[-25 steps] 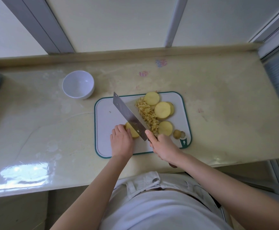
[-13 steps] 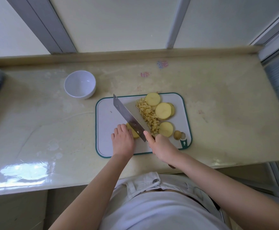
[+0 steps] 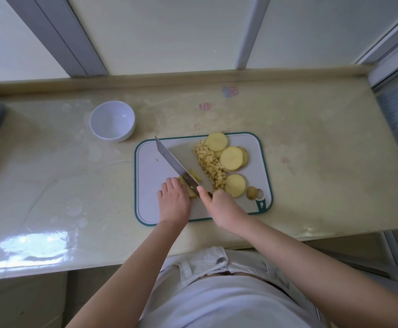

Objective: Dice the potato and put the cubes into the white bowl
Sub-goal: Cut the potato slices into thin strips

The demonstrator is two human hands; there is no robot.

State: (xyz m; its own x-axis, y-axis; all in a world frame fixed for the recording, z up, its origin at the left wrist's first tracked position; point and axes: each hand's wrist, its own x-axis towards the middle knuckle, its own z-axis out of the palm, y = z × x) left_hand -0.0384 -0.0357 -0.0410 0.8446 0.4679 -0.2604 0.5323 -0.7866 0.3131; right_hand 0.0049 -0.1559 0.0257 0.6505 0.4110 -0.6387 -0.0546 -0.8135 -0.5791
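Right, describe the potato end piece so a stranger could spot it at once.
Find the white cutting board with the green rim. At its near right corner lies the end piece: small, brownish, skin-covered, unlike the pale flat slices.

One round white bowl at ten o'clock! One white, teal-rimmed plastic cutting board, one long steel knife. Four round yellow potato slices showing at the board's two o'clock, one heap of small yellow potato cubes, one half-cut potato slice, one brownish potato end.

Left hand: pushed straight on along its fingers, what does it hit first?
The potato piece that the left hand holds down, then probably the knife blade right behind it. Depth is hard to judge from above.
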